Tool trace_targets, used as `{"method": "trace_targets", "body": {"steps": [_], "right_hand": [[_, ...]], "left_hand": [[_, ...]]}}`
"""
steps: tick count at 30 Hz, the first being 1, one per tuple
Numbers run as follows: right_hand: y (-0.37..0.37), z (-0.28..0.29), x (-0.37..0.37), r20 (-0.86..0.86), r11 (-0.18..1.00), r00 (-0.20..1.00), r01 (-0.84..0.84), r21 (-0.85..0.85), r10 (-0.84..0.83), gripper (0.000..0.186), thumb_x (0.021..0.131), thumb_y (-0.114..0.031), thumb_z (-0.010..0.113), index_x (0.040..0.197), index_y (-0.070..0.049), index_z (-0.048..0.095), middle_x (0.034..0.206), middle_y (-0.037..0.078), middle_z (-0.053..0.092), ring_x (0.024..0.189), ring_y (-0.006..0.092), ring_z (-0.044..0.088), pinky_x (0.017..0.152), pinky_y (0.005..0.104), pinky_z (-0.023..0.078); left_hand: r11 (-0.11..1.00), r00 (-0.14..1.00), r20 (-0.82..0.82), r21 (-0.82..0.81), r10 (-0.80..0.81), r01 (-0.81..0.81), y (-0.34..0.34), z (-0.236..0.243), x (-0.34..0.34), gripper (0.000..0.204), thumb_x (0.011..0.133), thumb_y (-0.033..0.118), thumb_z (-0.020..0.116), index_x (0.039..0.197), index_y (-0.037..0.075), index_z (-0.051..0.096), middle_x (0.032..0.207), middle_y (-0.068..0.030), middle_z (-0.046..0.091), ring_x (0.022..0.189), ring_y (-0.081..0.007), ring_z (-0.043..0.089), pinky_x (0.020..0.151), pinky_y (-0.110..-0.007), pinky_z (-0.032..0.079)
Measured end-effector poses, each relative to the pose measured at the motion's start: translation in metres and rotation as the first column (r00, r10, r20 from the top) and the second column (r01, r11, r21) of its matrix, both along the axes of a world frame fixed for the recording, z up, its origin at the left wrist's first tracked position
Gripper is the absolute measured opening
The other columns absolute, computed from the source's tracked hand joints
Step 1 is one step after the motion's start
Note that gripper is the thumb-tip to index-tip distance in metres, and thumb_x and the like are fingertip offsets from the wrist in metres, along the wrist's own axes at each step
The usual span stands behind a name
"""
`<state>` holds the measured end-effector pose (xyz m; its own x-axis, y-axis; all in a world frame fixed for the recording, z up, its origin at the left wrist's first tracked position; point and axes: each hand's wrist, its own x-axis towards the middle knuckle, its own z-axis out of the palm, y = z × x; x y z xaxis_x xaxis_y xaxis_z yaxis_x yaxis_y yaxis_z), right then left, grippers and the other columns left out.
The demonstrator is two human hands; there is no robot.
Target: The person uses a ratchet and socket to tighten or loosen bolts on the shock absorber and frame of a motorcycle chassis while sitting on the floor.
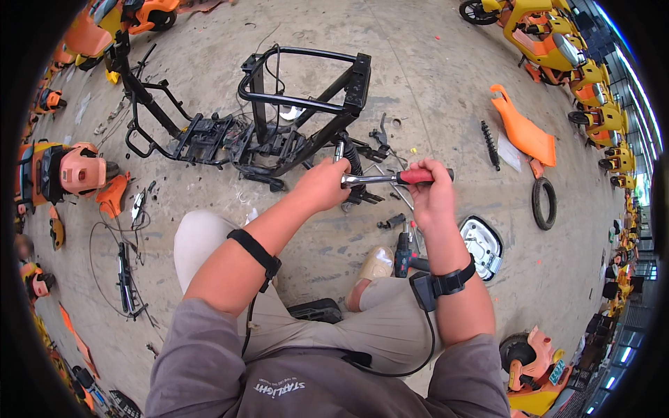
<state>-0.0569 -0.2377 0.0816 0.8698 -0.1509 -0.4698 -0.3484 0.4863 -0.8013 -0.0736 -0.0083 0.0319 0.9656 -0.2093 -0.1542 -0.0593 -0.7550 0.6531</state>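
Note:
My right hand (433,191) is closed around the red handle (412,176) of a chrome ratchet wrench (376,178). My left hand (324,182) is closed at the wrench's head, where a chrome socket extension (339,149) rises toward the black scooter frame (359,83). A black coil shock (354,157) hangs at the frame's rear, right behind my left hand. The bolt or fitting at the far end of the extension is too small to make out.
On the concrete lie a cordless drill (404,258), a silver-and-black housing (482,244), a tyre (544,203), a spare shock (490,145), orange panels (519,125) and cables with a fork part (125,279). Rows of yellow-orange scooters (589,104) line both sides.

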Motion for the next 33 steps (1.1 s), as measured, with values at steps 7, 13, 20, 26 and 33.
{"method": "trace_targets", "body": {"steps": [7, 13, 20, 26, 33], "right_hand": [[0.066, 0.05, -0.011, 0.391, 0.908, 0.874, -0.12, -0.401, 0.288, 0.015, 0.093, -0.016, 0.068, 0.1, -0.004, 0.062, 0.086, 0.004, 0.064, 0.084, 0.011, 0.063, 0.074, 0.0277, 0.051], [0.084, 0.054, -0.008, 0.454, 0.835, 0.748, -0.241, -0.494, 0.484, 0.014, 0.091, -0.015, 0.07, 0.098, -0.005, 0.062, 0.088, 0.0, 0.062, 0.08, 0.008, 0.057, 0.07, 0.0251, 0.048], [0.02, 0.025, 0.01, 0.304, 0.967, 0.922, -0.199, -0.159, 0.239, 0.01, 0.088, -0.014, 0.064, 0.094, -0.006, 0.062, 0.093, 0.005, 0.067, 0.087, 0.0163, 0.063, 0.08, 0.0331, 0.05], [-0.018, -0.015, 0.017, -0.123, 0.999, 0.992, -0.026, 0.03, 0.029, 0.017, 0.084, -0.021, 0.064, 0.096, -0.01, 0.061, 0.094, 0.007, 0.065, 0.09, 0.0194, 0.061, 0.083, 0.0344, 0.046], [0.015, 0.011, 0.008, 0.166, 0.991, 0.983, -0.061, -0.116, 0.08, 0.02, 0.088, -0.022, 0.066, 0.1, -0.006, 0.063, 0.092, 0.008, 0.068, 0.088, 0.0179, 0.063, 0.083, 0.0349, 0.049]], "left_hand": [[0.998, 0.999, 0.023, -0.061, -0.031, 0.033, 0.007, -0.01, 0.006, 0.029, 0.076, 0.021, 0.076, 0.1, 0.008, 0.063, 0.09, -0.0142, 0.065, 0.091, -0.0345, 0.063, 0.08, -0.044, 0.051], [0.995, 0.995, -0.013, -0.033, -0.098, 0.098, 0.01, -0.003, 0.008, 0.032, 0.076, 0.024, 0.077, 0.1, 0.006, 0.063, 0.085, -0.0149, 0.065, 0.089, -0.0336, 0.063, 0.077, -0.044, 0.051], [0.995, 0.996, 0.065, -0.073, -0.067, 0.072, 0.007, -0.005, 0.002, 0.035, 0.077, 0.024, 0.077, 0.106, 0.009, 0.064, 0.096, -0.0137, 0.064, 0.09, -0.0335, 0.063, 0.079, -0.042, 0.051], [0.998, 0.998, 0.006, -0.005, -0.061, 0.061, 0.002, -0.004, 0.003, 0.034, 0.078, 0.021, 0.076, 0.107, 0.01, 0.062, 0.098, -0.0145, 0.061, 0.093, -0.0337, 0.063, 0.082, -0.042, 0.051], [0.999, 1.0, -0.001, 0.035, -0.025, 0.025, -0.002, -0.005, 0.006, 0.029, 0.075, 0.018, 0.076, 0.098, 0.007, 0.062, 0.095, -0.0164, 0.062, 0.091, -0.0363, 0.062, 0.08, -0.044, 0.051]]}}
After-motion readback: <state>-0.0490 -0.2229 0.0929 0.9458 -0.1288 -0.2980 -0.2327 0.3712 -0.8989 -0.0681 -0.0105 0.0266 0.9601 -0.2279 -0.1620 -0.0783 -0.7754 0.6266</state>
